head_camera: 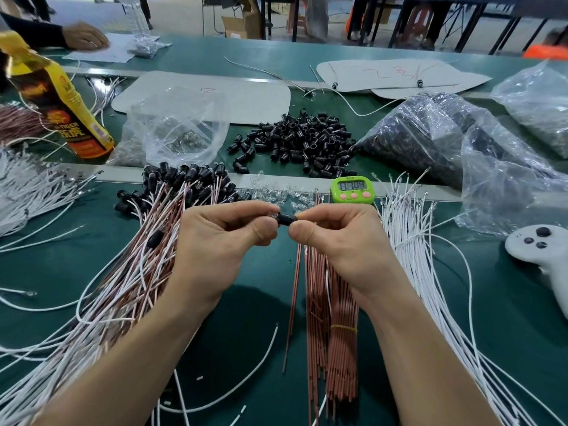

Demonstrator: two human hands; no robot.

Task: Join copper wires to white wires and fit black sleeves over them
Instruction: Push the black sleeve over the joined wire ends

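A small black sleeve (286, 218) is held between both hands over the green mat. My left hand (221, 241) pinches its left end, where a clear bulb tip shows. My right hand (335, 238) pinches its right end with thumb and forefinger. A copper wire (294, 290) hangs down from under my right hand. Below lies a banded bundle of copper wires (338, 333). Loose white wires (408, 241) fan out to the right. A heap of finished copper-and-white pairs with black sleeves (153, 241) lies to the left.
A pile of loose black sleeves (295, 139) sits beyond the rail, with plastic bags (430, 136) of parts to the right. A green timer (353, 188), a white game controller (544, 250), a yellow bottle (55, 96) and clear bulbs (276, 192) are nearby. Another person's hand (86, 35) rests far left.
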